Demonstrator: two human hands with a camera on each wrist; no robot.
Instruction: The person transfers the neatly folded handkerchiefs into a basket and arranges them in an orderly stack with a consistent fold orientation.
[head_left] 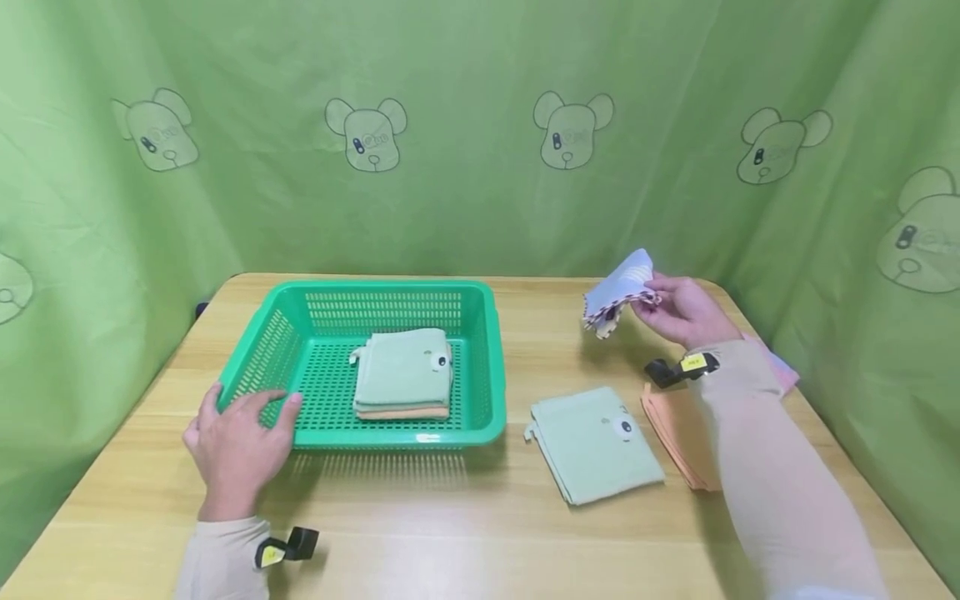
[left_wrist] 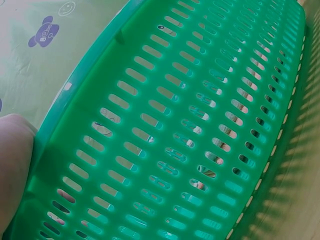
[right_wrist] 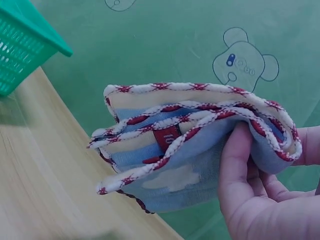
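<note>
Fingers of the right hand [head_left: 686, 315] pinch a folded blue towel [right_wrist: 200, 182] with red-and-white edging above the desk [head_left: 450, 533], right of the green plastic basket [head_left: 495, 367]. The left hand [head_left: 242, 442] grips its near-left corner. Inside, a folded green towel [head_left: 401, 367] tops orange cloth [head_left: 408, 413]; a second green towel [head_left: 588, 446] lies beside an orange towel [head_left: 684, 429].

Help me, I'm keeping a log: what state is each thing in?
Green basket: upright, holding cloths
Stacked green cloth: folded, on top
Stacked orange cloth: folded, underneath
Loose green cloth: folded, flat
Loose orange cloth: folded, partly hidden
Pinkish cloth: mostly hidden, fold unclear
Blue cloth: folded, held up
Left hand: touching basket rim
Right hand: pinching blue cloth
Green curtain: hanging
</note>
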